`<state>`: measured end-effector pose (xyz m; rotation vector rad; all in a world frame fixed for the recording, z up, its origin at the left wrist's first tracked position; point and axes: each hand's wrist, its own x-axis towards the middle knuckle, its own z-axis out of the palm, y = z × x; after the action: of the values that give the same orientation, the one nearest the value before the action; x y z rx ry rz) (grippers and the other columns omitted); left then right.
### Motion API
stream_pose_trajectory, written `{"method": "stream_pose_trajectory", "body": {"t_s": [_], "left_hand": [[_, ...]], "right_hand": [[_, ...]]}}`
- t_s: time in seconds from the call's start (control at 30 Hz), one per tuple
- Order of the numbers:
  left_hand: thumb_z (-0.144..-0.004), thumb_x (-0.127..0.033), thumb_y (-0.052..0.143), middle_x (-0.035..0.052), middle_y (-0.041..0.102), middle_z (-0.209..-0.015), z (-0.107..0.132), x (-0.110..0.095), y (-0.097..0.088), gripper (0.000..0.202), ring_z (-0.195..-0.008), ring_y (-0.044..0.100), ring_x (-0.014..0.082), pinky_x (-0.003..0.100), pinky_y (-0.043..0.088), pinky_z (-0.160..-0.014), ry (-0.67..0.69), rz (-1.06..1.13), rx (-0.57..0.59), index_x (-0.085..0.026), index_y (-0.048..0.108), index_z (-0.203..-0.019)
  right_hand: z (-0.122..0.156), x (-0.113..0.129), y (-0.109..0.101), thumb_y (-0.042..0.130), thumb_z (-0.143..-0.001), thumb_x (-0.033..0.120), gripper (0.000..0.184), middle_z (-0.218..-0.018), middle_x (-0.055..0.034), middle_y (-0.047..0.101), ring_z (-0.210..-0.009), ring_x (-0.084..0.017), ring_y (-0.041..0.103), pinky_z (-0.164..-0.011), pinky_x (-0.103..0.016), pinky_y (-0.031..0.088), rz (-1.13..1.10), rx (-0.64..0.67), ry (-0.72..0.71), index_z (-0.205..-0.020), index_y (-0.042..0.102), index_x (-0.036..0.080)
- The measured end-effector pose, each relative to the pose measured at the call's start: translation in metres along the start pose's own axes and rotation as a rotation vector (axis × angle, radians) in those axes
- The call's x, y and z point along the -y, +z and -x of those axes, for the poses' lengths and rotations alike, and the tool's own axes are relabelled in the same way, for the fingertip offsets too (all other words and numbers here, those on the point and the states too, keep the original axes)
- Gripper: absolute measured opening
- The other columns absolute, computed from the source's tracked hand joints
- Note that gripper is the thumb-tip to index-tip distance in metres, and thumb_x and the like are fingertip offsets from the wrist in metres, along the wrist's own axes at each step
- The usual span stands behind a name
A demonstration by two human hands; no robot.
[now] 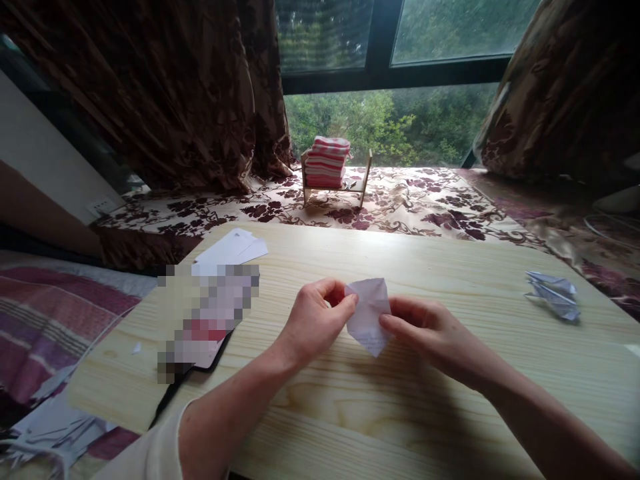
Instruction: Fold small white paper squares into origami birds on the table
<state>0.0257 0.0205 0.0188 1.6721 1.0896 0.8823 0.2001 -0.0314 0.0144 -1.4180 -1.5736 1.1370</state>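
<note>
Small creased paper (370, 313) held up above the wooden table (320, 413), between the hands: left hand (317, 317) pinches its upper left edge by thumb and fingers, right hand (425, 325) grips its right edge the same way. Room to move on the wood ahead of the hands to the far table edge, and rightward to folded papers (553, 297) near the right edge; left side tighter, partly pixelated phone (213, 343) beside the left forearm, white sheets (233, 250) just beyond it, by the far-left edge.
</note>
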Motion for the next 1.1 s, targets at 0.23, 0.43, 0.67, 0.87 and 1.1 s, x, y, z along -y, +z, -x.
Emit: {"method": "stream_pose_trajectory", "body": {"t_s": [0.23,0.43,0.67,0.87,1.1], "left_hand": [[-0.075,-0.021,0.056,-0.0017,0.059,-0.063,0.001,0.005,-0.001,0.012,-0.058,0.052,0.0127,0.024,0.038,-0.055,0.017,-0.424,0.018,-0.018,0.065,-0.082],[-0.076,-0.023,0.061,0.0019,0.062,-0.081,0.003,0.005,-0.007,0.013,-0.077,0.057,0.0172,0.031,0.042,-0.071,0.171,-0.669,-0.094,-0.018,0.062,-0.088],[-0.084,-0.024,0.052,0.0042,0.061,-0.084,0.016,0.0,-0.004,0.012,-0.087,0.055,0.02,0.036,0.036,-0.081,0.4,-0.788,-0.134,-0.018,0.062,-0.082],[-0.088,-0.029,0.049,0.0067,0.062,-0.087,0.025,0.002,0.004,0.02,-0.087,0.053,0.0229,0.037,0.035,-0.077,0.404,-0.967,0.21,-0.018,0.065,-0.092],[-0.089,-0.033,0.046,0.0076,0.061,-0.09,0.022,0.002,0.002,0.025,-0.087,0.051,0.0233,0.038,0.034,-0.078,0.374,-1.017,0.242,-0.021,0.064,-0.102]], "right_hand": [[0.002,-0.009,0.009,0.051,-0.083,0.032,0.018,-0.061,0.0008,0.058,-0.054,-0.013,0.049,-0.05,-0.024,0.035,0.39,-0.136,-0.031,-0.076,0.062,0.02],[0.002,-0.008,0.016,0.051,-0.082,0.03,0.019,-0.059,0.0011,0.057,-0.052,-0.013,0.047,-0.049,-0.024,0.03,0.657,-0.187,-0.08,-0.066,0.054,0.021],[0.003,-0.009,0.018,0.051,-0.082,0.028,0.02,-0.062,0.0007,0.058,-0.054,-0.013,0.048,-0.051,-0.024,0.029,0.743,-0.227,-0.124,-0.063,0.05,0.021],[0.001,-0.009,0.016,0.05,-0.084,0.031,0.021,-0.066,-0.0002,0.058,-0.057,-0.014,0.049,-0.053,-0.025,0.031,0.683,-0.208,-0.081,-0.066,0.054,0.021],[-0.007,-0.011,0.015,0.053,-0.083,0.033,0.019,-0.066,0.0001,0.059,-0.058,-0.015,0.052,-0.055,-0.026,0.035,0.577,-0.249,-0.01,-0.071,0.062,0.021]]}}
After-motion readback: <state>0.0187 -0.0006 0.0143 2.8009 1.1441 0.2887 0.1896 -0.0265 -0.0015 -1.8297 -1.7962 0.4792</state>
